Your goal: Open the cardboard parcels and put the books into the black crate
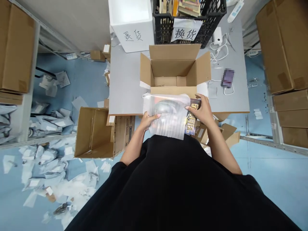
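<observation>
Several crumpled white packing wrappers [48, 157] litter the floor at far left, beside an opened cardboard carton [93, 133]. The left hand [149, 120] grips a clear bubble-wrap bag [166, 117] from below, at the front edge of a grey table [125, 80] and just before an open cardboard box [173, 69]. The right hand [201, 110] closes around the bag's other end and a printed box [192, 117]. Further right, a blurred phone [227, 78] lies on the table.

Grey table [125, 80] with open cardboard box [173, 72] and black crate [163, 32]
</observation>
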Available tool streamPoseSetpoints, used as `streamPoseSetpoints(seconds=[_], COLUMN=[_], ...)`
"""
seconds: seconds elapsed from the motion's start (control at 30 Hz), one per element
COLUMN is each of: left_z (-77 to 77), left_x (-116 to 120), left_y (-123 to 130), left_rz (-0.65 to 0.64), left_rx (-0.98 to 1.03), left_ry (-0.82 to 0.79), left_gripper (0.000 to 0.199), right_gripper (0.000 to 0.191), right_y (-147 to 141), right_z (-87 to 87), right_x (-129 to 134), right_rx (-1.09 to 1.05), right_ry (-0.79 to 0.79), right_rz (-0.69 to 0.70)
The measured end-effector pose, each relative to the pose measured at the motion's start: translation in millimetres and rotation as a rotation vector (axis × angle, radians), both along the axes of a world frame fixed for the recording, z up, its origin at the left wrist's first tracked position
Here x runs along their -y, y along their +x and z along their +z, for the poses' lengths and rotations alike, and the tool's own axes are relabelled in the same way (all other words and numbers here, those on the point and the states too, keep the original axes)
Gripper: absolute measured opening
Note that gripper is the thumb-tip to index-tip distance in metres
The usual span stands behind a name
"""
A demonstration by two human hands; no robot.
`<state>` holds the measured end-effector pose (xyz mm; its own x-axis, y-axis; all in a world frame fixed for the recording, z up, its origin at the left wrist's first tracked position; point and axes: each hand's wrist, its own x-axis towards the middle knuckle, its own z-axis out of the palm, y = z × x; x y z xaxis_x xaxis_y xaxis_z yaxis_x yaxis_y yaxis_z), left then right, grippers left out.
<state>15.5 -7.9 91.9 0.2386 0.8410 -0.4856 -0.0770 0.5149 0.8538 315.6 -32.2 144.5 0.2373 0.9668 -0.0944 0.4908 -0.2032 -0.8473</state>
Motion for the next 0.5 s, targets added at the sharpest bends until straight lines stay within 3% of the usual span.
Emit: streamPoseSetpoints(seconds=[0.1, 0.23, 0.37, 0.5], left_z=[-27.2, -57.2, -82.4, -104.0], left_x=[21, 42, 44, 18], left_y=[-12, -16, -4, 15], left_rz=[0.039, 0.032, 0.058, 0.093], left_rx=[0.021, 0.030, 0.026, -0.001], left_ry=[-0.117, -0.245, -0.338, -0.289], left_gripper=[0.050, 0.050, 0.050, 0.050], right_gripper=[0.061, 0.053, 0.051, 0.056], right_y=[-27, -48, -40, -20], right_z=[-46.9, -84.5, -109.2, -137.6], right_x=[39, 68, 61, 29], right_rx=[-0.419, -0.705, -0.697, -0.506], right_ry=[-0.225, -0.462, -0.466, -0.377], right_rz=[-0.270, -0.372, -0.367, -0.276])
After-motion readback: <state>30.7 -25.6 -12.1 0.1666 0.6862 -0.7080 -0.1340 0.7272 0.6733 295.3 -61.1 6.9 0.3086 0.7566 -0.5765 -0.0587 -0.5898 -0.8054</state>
